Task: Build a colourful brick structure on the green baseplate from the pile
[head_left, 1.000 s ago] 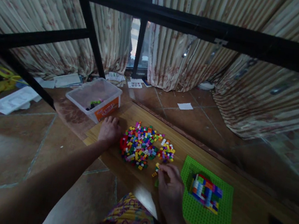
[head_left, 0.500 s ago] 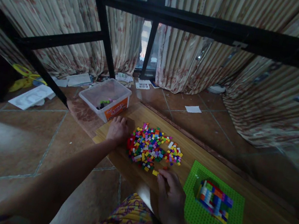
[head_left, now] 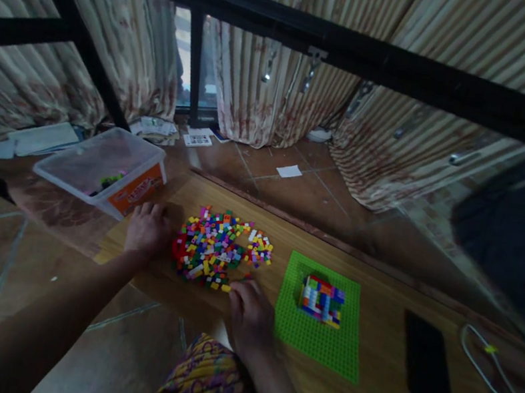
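Observation:
A pile of small coloured bricks [head_left: 215, 249] lies on a low wooden board [head_left: 375, 392]. My left hand [head_left: 147, 230] rests knuckles-up on the board at the pile's left edge, fingers curled, nothing visible in it. At the pile's near edge, the fingertips of my right hand [head_left: 249, 316] touch loose bricks; whether they grip one is hidden. To the right lies a green baseplate [head_left: 318, 342] with a small multicoloured brick build [head_left: 322, 300] on it.
A clear plastic tub [head_left: 102, 168] with an orange label stands on the tiled floor left of the board. A black phone [head_left: 426, 364] and a white cable [head_left: 489, 379] lie at the board's right. Black metal bars and curtains are behind.
The view has swung right, bringing the phone and cable into sight. My right hand stays at the pile's near edge; the left hand stays put beside the pile.

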Motion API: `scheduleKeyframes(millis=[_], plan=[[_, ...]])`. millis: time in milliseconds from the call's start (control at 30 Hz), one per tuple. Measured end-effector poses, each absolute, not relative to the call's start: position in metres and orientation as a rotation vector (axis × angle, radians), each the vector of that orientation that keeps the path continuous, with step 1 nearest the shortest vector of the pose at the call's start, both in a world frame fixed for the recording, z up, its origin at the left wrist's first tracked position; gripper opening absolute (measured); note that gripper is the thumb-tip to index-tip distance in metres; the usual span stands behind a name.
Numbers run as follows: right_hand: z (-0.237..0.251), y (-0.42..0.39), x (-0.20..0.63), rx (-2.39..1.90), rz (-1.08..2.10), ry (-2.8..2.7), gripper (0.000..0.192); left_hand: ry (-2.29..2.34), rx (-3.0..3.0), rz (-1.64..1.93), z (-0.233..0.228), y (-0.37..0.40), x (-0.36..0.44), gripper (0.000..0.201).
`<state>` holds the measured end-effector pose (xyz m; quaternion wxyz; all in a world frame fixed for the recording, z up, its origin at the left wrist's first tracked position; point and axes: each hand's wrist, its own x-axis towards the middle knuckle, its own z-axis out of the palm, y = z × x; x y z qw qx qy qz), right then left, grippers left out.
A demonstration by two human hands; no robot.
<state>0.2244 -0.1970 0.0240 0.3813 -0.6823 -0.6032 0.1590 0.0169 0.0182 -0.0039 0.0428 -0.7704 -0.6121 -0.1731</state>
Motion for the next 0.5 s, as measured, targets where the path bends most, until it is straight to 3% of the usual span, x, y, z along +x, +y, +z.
scheduleKeyframes(millis=[500], plan=[[0.0313, -0.2004, 0.2309, -1.713, 0.349, -1.449, 0.019, -1.844, -2.365, -0.449, 0.0018, 0.0195, 0.0172, 0.036]])
